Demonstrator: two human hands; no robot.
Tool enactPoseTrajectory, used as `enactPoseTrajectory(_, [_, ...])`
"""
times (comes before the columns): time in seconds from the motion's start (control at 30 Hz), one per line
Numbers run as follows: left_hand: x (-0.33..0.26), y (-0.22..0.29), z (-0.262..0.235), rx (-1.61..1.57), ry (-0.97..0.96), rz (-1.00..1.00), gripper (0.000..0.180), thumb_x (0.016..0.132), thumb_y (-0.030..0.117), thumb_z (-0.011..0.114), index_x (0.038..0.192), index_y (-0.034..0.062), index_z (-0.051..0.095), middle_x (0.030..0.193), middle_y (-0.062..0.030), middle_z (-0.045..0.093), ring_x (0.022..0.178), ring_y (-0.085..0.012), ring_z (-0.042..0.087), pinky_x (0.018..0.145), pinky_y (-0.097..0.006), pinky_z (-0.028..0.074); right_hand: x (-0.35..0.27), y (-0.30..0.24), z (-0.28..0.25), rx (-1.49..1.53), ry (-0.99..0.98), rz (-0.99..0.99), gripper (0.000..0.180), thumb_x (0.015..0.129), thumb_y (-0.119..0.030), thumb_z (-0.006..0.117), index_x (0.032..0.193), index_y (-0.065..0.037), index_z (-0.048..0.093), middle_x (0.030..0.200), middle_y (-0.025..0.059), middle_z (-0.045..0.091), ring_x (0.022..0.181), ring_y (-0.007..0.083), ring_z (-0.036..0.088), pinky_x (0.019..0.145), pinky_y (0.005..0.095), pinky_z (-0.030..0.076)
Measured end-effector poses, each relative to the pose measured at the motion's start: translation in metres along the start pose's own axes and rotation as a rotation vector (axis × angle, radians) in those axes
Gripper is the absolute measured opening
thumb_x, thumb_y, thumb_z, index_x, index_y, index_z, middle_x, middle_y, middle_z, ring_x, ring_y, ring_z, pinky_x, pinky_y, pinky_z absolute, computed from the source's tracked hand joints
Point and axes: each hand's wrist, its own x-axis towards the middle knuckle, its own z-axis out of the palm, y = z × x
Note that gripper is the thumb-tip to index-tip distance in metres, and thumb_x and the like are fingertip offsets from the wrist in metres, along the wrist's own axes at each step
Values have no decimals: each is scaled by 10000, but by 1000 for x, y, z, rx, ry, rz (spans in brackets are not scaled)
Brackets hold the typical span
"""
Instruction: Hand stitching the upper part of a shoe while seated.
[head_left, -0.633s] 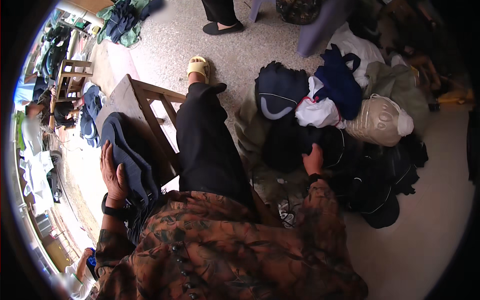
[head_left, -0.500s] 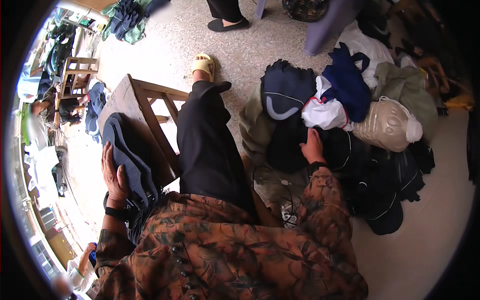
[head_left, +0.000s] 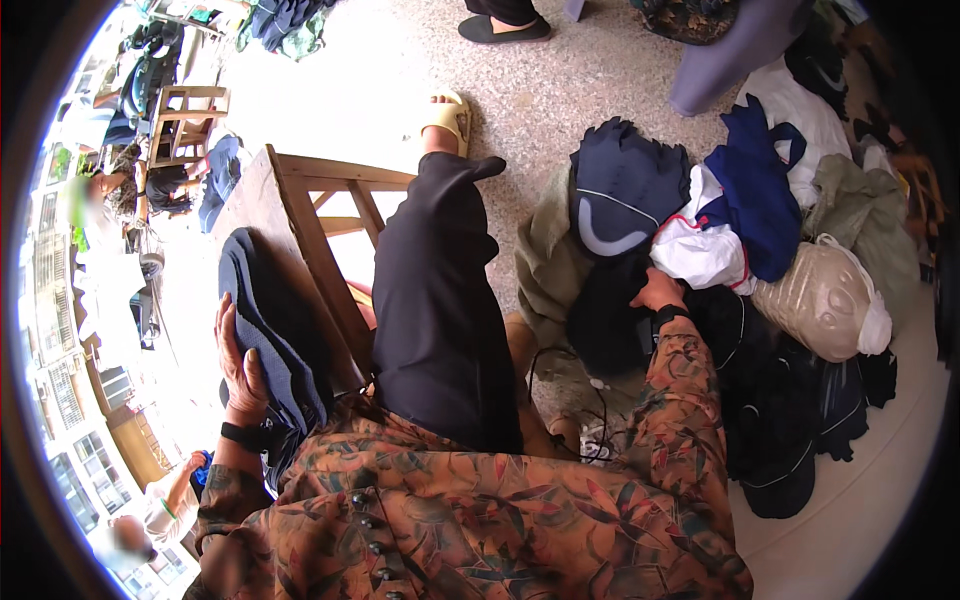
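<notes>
My left hand lies along the near side of a stack of dark navy fabric pieces, thumb apart from the fingers. The stack rests on a wooden bench, its layered edges wavy. On the right, my right hand is curled at the edge of a black fabric bundle, its fingertips partly hidden. Just beyond that hand are a white cloth bundle with red edging and a navy bundle with a grey curved band, tied with pale string.
Blue cloth, a clear bag of beige material and more black bundles are heaped at the right. My leg in black trousers stretches forward between bench and heap. Dark cords hang below. Another person's shoe shows ahead.
The view has shifted, moving the scene mostly rightward. My right hand's fingers, extended and apart before, now curl at the black bundle. My left hand stays on the stack.
</notes>
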Motion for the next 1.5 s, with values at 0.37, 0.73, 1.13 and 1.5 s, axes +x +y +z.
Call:
enactPoseTrajectory(0.37, [1,3,3,-35,5,-32,691,951,558,340,1411,43,350,1449,-219,350,1355,-361,317,1121,-466,209,-83,-3,47,34,266,-254,479,665,3,623,1130,-43,520,890,278,632,881,444,613,797,487,496])
enactPoseTrajectory(0.73, [0,1,7,-64,21,-50,666,956,537,345,1407,48,354,1453,-204,349,1359,-350,314,1125,-460,203,-85,-9,86,-194,531,-572,680,688,3,611,1328,52,389,1231,359,465,1072,433,531,866,460,453])
enactPoseTrajectory(1.13, [-2,3,6,-94,14,-96,652,958,522,354,1413,56,347,1458,-195,341,1364,-342,306,1130,-454,196,-2,2,40,185,207,-51,1166,438,-116,913,1411,23,287,1402,240,391,1336,369,346,1095,397,317])
enactPoseTrajectory(1.5, [-2,2,5,-82,17,-91,646,956,518,359,1415,64,348,1459,-200,340,1368,-343,303,1132,-457,195,-28,-7,21,20,103,-190,721,544,-165,864,1160,-3,527,1157,232,588,1163,362,520,967,421,434])
